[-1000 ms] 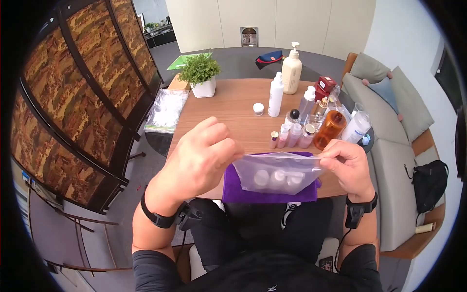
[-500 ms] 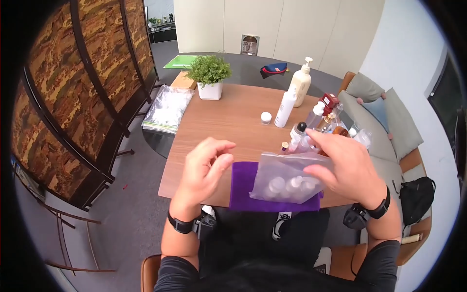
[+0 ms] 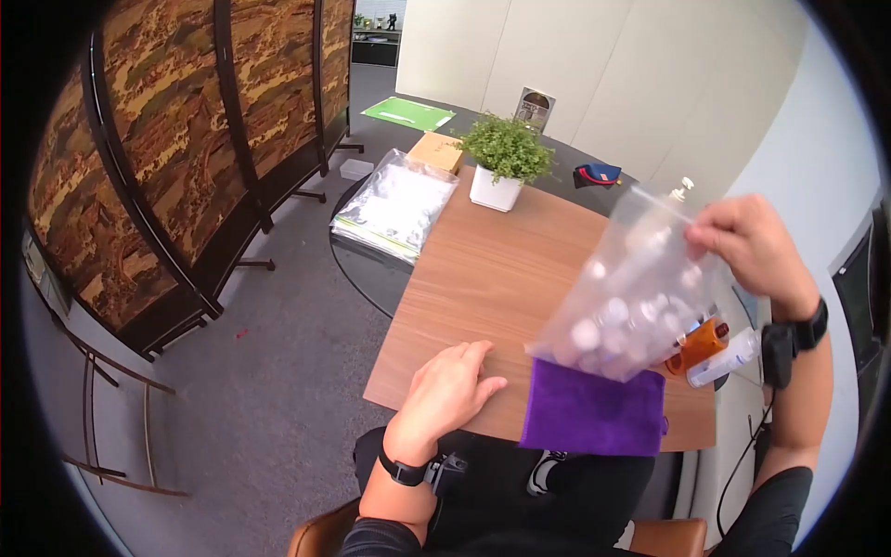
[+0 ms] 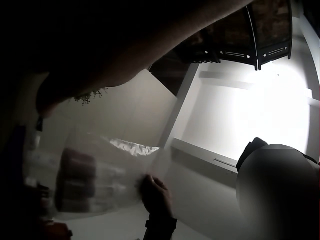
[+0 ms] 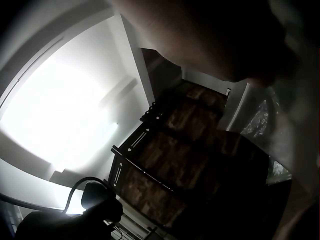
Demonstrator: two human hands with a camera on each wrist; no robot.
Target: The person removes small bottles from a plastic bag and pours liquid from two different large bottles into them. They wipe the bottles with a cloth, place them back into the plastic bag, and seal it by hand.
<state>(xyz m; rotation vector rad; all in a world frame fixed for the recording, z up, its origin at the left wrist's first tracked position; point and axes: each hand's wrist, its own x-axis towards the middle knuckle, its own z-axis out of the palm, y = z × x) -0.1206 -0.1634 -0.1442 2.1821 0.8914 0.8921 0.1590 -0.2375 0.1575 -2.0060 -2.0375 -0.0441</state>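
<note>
A translucent bag point(image 3: 594, 306) is held up by its top right corner, pinched in my right hand point(image 3: 756, 246), over the right part of the table. Through its film show several round white-topped items, some perhaps behind it. Its lower edge is at a purple cloth point(image 3: 594, 408) on the table's front edge. My left hand point(image 3: 450, 390) is at the table's front left, fingers relaxed and holding nothing. The left wrist view also shows the bag point(image 4: 107, 185) and my right hand point(image 4: 156, 195); the right wrist view is dark, with my right hand point(image 5: 215, 40) at the top.
A potted plant point(image 3: 497, 190) stands at the back of the wooden table point(image 3: 464, 288). Left of it lie clear packets point(image 3: 394, 204) and a cardboard box point(image 3: 436, 151). An amber bottle point(image 3: 696, 346) and a clear bottle point(image 3: 724, 359) are right of the bag. A folding screen point(image 3: 176, 167) stands at left.
My right hand has lifted the bag up and to the right, so it hangs tilted. My left hand has let go of it and lowered toward the table's front left. The head view has turned left.
</note>
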